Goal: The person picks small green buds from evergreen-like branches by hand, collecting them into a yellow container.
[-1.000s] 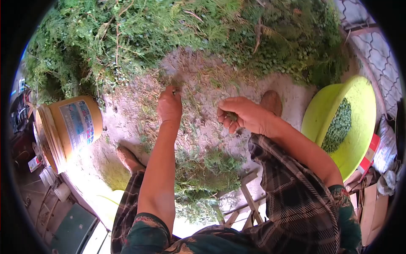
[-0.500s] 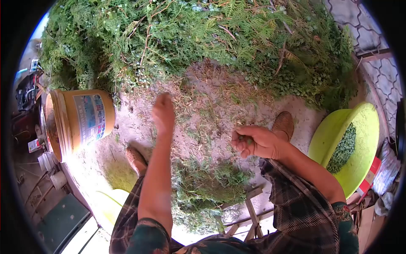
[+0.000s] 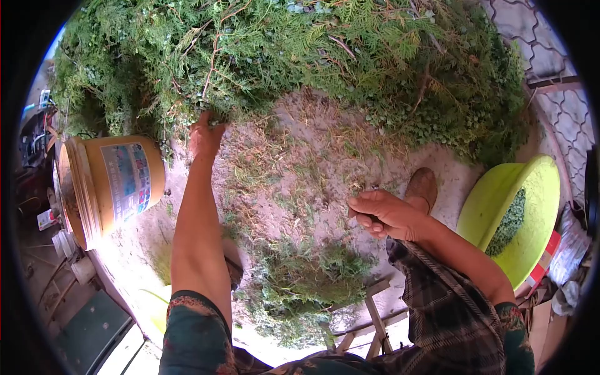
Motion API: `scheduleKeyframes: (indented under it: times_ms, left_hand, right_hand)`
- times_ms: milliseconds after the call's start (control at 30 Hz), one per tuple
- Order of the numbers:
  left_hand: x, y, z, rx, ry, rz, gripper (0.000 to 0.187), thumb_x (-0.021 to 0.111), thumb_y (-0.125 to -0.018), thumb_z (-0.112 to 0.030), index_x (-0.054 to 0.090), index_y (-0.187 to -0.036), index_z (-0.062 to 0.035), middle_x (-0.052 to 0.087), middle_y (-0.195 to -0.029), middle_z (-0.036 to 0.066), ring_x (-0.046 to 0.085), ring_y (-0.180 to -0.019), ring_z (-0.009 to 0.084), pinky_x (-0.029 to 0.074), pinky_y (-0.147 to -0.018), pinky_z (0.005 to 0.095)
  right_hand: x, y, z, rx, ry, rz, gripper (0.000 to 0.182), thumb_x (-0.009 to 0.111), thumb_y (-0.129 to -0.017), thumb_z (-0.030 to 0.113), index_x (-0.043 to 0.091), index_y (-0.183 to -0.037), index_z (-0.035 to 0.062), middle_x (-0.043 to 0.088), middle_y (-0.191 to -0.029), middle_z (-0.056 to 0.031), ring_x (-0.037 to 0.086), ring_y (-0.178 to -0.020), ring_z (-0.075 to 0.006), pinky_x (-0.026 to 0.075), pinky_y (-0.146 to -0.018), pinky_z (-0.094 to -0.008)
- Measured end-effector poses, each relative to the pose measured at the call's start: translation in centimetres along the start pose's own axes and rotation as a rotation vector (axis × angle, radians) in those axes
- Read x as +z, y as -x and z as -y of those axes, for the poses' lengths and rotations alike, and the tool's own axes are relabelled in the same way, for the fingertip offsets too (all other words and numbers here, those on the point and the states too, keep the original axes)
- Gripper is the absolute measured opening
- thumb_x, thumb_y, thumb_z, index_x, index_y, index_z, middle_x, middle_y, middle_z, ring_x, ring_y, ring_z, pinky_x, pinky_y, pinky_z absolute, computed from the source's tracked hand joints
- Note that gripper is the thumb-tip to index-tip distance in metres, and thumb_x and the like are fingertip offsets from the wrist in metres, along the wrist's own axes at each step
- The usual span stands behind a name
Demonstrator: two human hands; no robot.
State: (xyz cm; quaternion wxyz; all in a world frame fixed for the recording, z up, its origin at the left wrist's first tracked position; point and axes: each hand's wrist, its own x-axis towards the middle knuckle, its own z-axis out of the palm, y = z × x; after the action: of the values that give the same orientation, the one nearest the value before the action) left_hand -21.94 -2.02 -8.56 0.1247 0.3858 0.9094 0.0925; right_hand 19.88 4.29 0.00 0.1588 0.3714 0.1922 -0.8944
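Observation:
A big heap of green, scale-leaved conifer branches with small bluish-green cones fills the far side. At its lower left edge is my left hand, fingertips against the foliage and thumb held apart; the tips are partly hidden. My right hand is closed, palm partly upward, above the ground near my right knee. What lies inside its curled fingers is in shadow. Off to its right, a tilted yellow-green basin holds many small green cones.
A yellow bucket with a label lies on its side at left. Loose clippings cover the ground, and a smaller pile of cut sprigs lies nearer me by a wooden frame. My right shoe stands near my right hand.
My left hand has moved left and away from me, from above the ground to the heap's edge, its thumb now apart. Green bits seen in my right hand no longer show.

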Motion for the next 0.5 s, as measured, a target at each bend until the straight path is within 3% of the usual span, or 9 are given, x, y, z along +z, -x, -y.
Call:
scheduleKeyframes:
  times_ms: [100,133,167,267,300,367,433,500]
  left_hand:
    - [1.9,0.3,-0.1,0.058,0.032,-0.063,0.043,0.069,-0.072,-0.024,0.058,-0.112,-0.0118,0.062,-0.101,0.02,0.058,-0.094,0.0371,0.047,-0.079,0.044]
    - [0.9,1.1,-1.8,-0.045,0.038,-0.005,0.035,0.066,-0.075,-0.021,0.059,-0.106,-0.0064,0.062,-0.099,0.02,0.061,-0.091,0.0304,0.049,-0.076,0.0395]
    - [1.2,1.7,-1.8,-0.044,0.039,-0.003,0.035,0.066,-0.075,-0.021,0.059,-0.106,-0.0064,0.062,-0.099,0.02,0.061,-0.091,0.0304,0.049,-0.076,0.0395]
    - [1.2,4.1,-3.2,-0.444,1.056,0.002,0.029,0.059,-0.08,-0.009,0.057,-0.107,0.0003,0.061,-0.1,0.018,0.061,-0.09,0.0211,0.053,-0.072,0.0315]
    - [1.5,4.9,-2.8,-0.445,1.055,0.005,0.029,0.059,-0.08,-0.009,0.057,-0.107,0.0003,0.061,-0.1,0.018,0.061,-0.09,0.0211,0.053,-0.072,0.0315]
    - [1.6,6.6,-2.7,-0.33,2.049,0.338,0.025,0.055,-0.082,-0.006,0.057,-0.106,-0.0017,0.059,-0.103,0.016,0.06,-0.09,0.023,0.053,-0.072,0.0331]
    - [-0.2,9.1,-5.8,-0.349,2.153,0.376,0.023,0.054,-0.084,-0.006,0.056,-0.106,-0.0018,0.058,-0.104,0.016,0.059,-0.091,0.0233,0.053,-0.073,0.0328]
    - [-1.1,11.2,-8.6,-0.366,2.264,0.425,0.021,0.053,-0.085,-0.006,0.056,-0.106,-0.0018,0.058,-0.105,0.015,0.059,-0.091,0.0236,0.053,-0.075,0.0326]
  right_hand:
    - [-0.2,-0.2,-0.3,-0.006,0.008,0.017,0.029,0.056,-0.091,0.035,0.054,-0.085,0.0068,0.044,-0.058,0.0043,0.038,-0.043,-0.0037,0.029,-0.038,-0.0207]
    - [-0.2,-0.2,-0.3,-0.007,0.007,0.014,0.029,0.056,-0.091,0.035,0.054,-0.085,0.0068,0.044,-0.058,0.0043,0.038,-0.043,-0.0037,0.029,-0.038,-0.0207]
    - [-0.1,-0.1,-0.4,-0.013,0.012,-0.009,0.028,0.056,-0.091,0.035,0.054,-0.084,0.0072,0.045,-0.059,0.0041,0.038,-0.044,-0.0036,0.029,-0.038,-0.0206]
    - [-0.2,0.0,-0.2,-0.021,-0.002,-0.037,0.027,0.057,-0.091,0.034,0.053,-0.083,0.0079,0.046,-0.061,0.0035,0.038,-0.045,-0.0034,0.029,-0.038,-0.0202]
    - [-0.3,0.0,-0.2,-0.019,-0.02,-0.043,0.027,0.057,-0.09,0.033,0.052,-0.082,0.0081,0.047,-0.062,0.0031,0.039,-0.046,-0.0032,0.028,-0.038,-0.02]
    - [-0.5,-0.1,-0.3,-0.035,-0.043,-0.022,0.027,0.057,-0.091,0.033,0.052,-0.082,0.0076,0.048,-0.064,0.0023,0.041,-0.047,-0.0039,0.03,-0.038,-0.0204]
    - [-0.8,-0.3,-0.2,-0.063,-0.062,-0.005,0.027,0.057,-0.091,0.032,0.052,-0.082,0.0072,0.05,-0.066,0.0015,0.043,-0.048,-0.0046,0.032,-0.038,-0.0209]
    - [-1.1,-0.5,-0.2,-0.147,-0.008,-0.045,0.026,0.056,-0.091,0.03,0.053,-0.085,0.0058,0.053,-0.07,-0.0004,0.049,-0.05,-0.0073,0.042,-0.041,-0.0244]
